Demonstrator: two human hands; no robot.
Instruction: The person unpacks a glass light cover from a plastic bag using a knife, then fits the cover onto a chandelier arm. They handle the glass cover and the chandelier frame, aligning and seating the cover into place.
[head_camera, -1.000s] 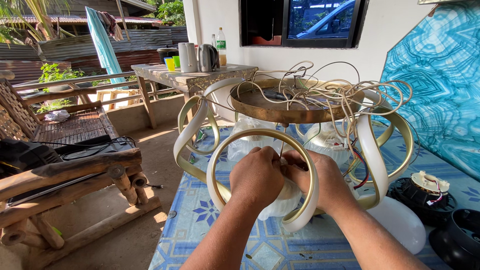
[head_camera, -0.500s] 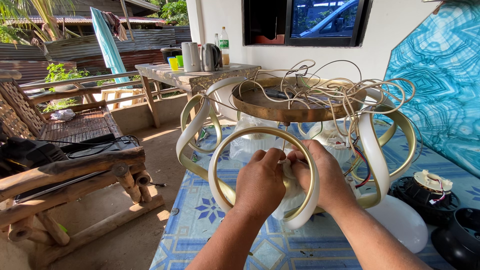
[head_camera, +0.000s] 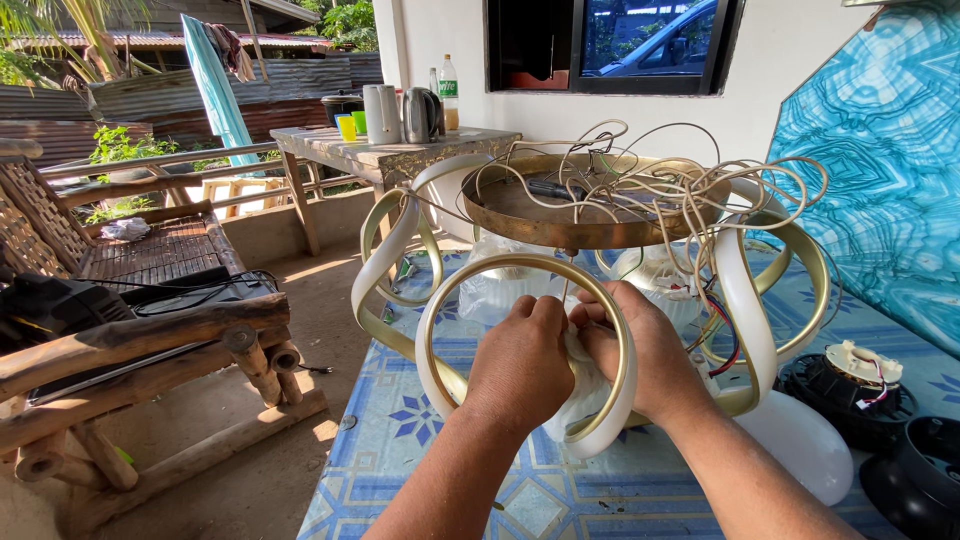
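On the table (head_camera: 400, 440), which is covered with a blue patterned cloth, stands a gold and white chandelier frame (head_camera: 600, 230) made of looped rings around a shallow brass dish. A tangle of pale wires (head_camera: 680, 180) lies over the dish. At the nearest ring (head_camera: 440, 330), the left hand (head_camera: 520, 365) and the right hand (head_camera: 640, 360) sit side by side, touching each other. Both hands are clenched around a white glass shade (head_camera: 585, 395) that sits inside the ring, the fingers curled over its top. Just right of the frame, a second white shade (head_camera: 800, 450) lies on the cloth. Near the right edge rest two black round parts (head_camera: 850, 385). Well behind, a second table (head_camera: 390, 155) carries a kettle (head_camera: 422, 115), cups and a bottle. A wooden bench (head_camera: 130, 330) stands to the left.
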